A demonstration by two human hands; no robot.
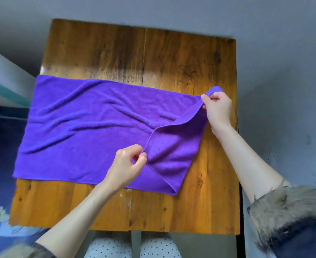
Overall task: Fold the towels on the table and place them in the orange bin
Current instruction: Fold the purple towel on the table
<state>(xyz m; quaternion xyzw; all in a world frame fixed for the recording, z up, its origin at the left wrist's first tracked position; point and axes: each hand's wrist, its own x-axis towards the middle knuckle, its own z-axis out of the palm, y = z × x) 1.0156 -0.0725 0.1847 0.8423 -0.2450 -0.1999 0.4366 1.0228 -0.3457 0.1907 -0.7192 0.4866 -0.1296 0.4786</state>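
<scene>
No writing or brand is legible on the purple towel, a soft, wrinkled terry rectangle lying across the middle of the worn wooden table. Your left hand pinches its turned-over near-right corner. Your right hand pinches its far-right corner, lifted off the table.

Soft daylight, glare on the table, blurred, warped edges.

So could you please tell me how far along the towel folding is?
Early. Done: the purple towel lies spread on the wooden table. In hand: the left hand and right hand pinch its right end, starting a fold. Left: finishing the folds; no orange bin is in view.
</scene>
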